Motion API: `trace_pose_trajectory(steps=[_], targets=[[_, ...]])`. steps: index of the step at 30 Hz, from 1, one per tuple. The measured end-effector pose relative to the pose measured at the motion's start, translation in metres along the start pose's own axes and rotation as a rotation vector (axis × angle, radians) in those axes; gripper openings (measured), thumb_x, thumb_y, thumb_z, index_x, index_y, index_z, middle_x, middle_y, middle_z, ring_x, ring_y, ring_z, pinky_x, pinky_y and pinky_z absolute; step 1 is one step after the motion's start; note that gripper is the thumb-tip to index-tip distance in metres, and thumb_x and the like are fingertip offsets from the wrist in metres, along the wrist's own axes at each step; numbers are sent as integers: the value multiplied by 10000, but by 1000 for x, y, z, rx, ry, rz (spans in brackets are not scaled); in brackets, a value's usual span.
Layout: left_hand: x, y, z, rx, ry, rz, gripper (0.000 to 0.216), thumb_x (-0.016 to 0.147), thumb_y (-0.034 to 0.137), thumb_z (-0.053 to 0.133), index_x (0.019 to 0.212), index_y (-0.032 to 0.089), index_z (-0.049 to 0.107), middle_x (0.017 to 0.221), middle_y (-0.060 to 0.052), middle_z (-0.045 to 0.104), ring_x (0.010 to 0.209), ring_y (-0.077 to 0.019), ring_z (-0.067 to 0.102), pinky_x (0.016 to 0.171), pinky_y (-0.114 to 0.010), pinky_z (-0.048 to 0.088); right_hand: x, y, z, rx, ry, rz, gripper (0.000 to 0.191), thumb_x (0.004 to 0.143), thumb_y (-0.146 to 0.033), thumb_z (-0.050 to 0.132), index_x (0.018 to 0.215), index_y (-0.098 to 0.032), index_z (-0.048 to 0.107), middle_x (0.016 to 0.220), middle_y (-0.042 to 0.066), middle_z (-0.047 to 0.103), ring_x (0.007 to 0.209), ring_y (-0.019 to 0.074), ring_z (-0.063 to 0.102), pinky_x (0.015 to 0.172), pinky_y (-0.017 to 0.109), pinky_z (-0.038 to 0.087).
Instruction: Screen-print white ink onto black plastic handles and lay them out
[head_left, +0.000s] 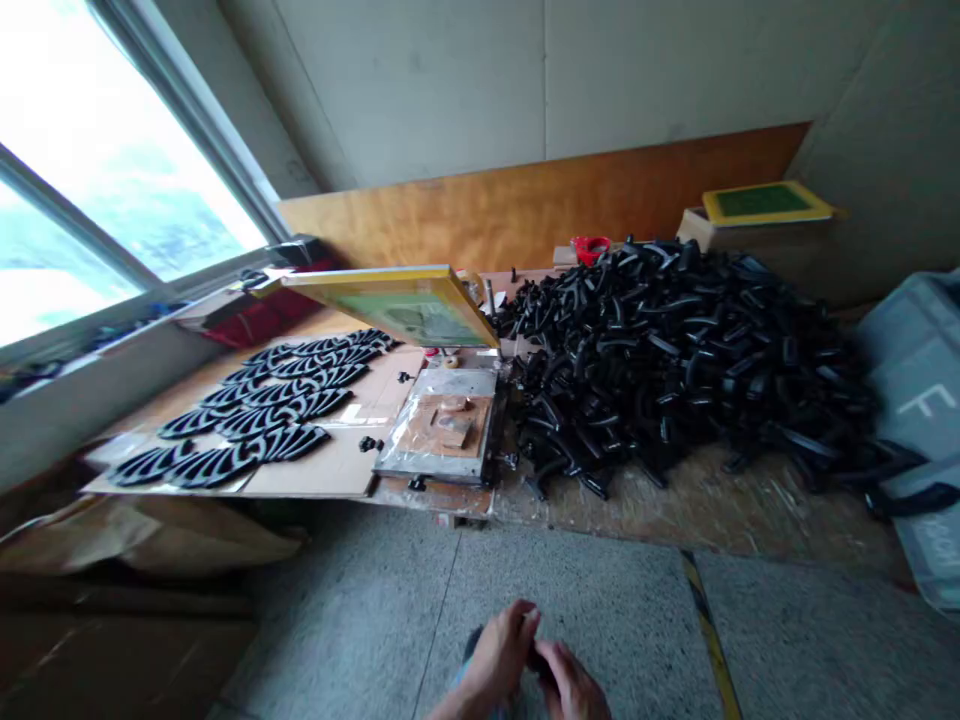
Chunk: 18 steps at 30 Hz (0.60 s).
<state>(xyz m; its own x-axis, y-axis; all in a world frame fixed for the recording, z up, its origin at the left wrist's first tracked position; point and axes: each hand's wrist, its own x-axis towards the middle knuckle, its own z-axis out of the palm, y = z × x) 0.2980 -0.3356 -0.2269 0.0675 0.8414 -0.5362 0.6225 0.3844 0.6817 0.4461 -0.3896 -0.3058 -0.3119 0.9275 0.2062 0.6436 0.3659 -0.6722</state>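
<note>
Low in the picture, my left hand (501, 652) and my right hand (570, 682) meet over the speckled floor, fingers curled together round a small dark thing I cannot make out. Ahead on a wooden bench stands a small screen-printing jig (444, 428) with its yellow-framed screen (397, 303) tilted up. A large heap of black curved plastic pieces (675, 350) lies to its right. Rows of black printed pieces (262, 415) lie on cardboard to its left. Both hands are well short of the bench.
A window (97, 180) fills the left wall. Brown paper sacks (135, 535) lie under the bench at left. A grey bag (922, 400) sits at the right edge. A second yellow-framed screen (765, 203) rests on a box at the back right, near a red object (590, 247).
</note>
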Motion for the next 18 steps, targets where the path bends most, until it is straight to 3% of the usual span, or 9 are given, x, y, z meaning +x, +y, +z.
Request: trace_pose_trajectory(steps=[4, 6, 8, 13, 15, 18], targets=[[-5, 13, -77, -312, 0, -13, 687, 892, 604, 325, 1408, 163, 432, 512, 44, 514, 372, -131, 409, 417, -251, 373, 100, -46, -38, -66, 102, -88, 554, 849, -25, 384, 1284, -296, 594, 1051, 44, 707, 927, 170, 697, 791, 249, 562], [-2, 8, -120, -431, -31, 1, 767, 860, 634, 382, 1463, 161, 354, 497, 71, 455, 371, -117, 366, 372, -225, 325, 167, -69, -52, -110, 154, -85, 497, 903, -60, 380, 1306, -265, 587, 1044, 65, 687, 938, 176, 678, 811, 270, 551], [7, -2, -169, -470, -52, 46, 749, 840, 627, 444, 1419, 153, 426, 521, 65, 460, 411, -112, 404, 382, -210, 337, 242, -89, -54, -150, 157, -102, 444, 942, -106, 390, 1306, -257, 596, 1033, 70, 673, 966, 180, 659, 850, 282, 531], [51, -28, -307, -435, 80, 109, 592, 841, 579, 485, 1212, 131, 595, 541, 45, 506, 448, -101, 441, 409, -193, 341, 406, -120, -20, -279, -17, -145, 393, 958, -130, 419, 1244, -255, 659, 1022, 54, 666, 916, 155, 630, 823, 243, 495], [73, -34, -354, -440, 137, 138, 559, 846, 565, 493, 1181, 132, 603, 548, 45, 522, 443, -94, 441, 421, -193, 355, 443, -123, -4, -340, -55, -149, 358, 951, -144, 451, 1179, -261, 701, 989, 53, 667, 924, 168, 609, 827, 255, 487], [101, -35, -404, -470, 196, 179, 528, 836, 549, 529, 1151, 134, 614, 568, 40, 543, 450, -90, 464, 436, -193, 372, 462, -121, 10, -406, -88, -173, 326, 944, -168, 480, 1129, -270, 729, 956, 58, 660, 956, 194, 573, 858, 287, 475]])
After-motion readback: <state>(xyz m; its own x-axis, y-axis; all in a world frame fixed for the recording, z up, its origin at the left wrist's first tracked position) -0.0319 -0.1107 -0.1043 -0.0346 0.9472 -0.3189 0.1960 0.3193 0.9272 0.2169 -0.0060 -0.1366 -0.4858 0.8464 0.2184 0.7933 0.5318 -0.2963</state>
